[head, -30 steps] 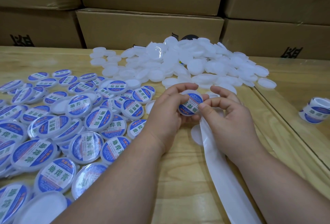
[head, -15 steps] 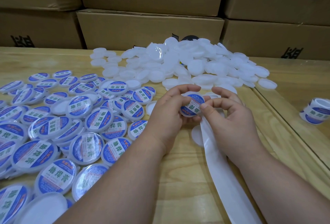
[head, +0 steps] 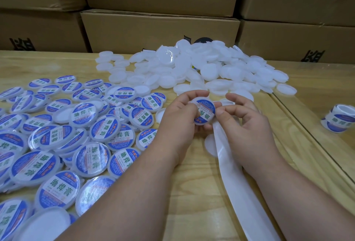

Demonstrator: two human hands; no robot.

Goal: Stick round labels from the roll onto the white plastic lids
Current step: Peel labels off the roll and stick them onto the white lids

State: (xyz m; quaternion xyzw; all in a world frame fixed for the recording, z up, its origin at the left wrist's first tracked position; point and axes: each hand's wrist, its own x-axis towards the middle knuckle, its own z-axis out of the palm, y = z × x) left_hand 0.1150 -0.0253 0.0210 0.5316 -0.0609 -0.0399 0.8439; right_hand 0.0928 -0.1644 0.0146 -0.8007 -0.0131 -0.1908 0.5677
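Item held: one white plastic lid (head: 204,113), blue round label facing up, gripped at its rim by the curled fingers of the left hand (head: 179,123). The right hand (head: 247,125) presses thumb and forefinger on the label's right edge. Below the grip: a bare white backing strip (head: 240,183) trailing toward the viewer over a pale wooden table (head: 192,192). Left of the grip: finished labelled lids (head: 92,139), print reading 助焊膏 (green characters on a white band, blue ground). Beyond the grip: heap of plain lids (head: 201,69). Far right: label roll (head: 339,118), past a seam in the tabletop. Behind everything: stacked cardboard cartons (head: 159,29) with black printed characters, only partly in view.
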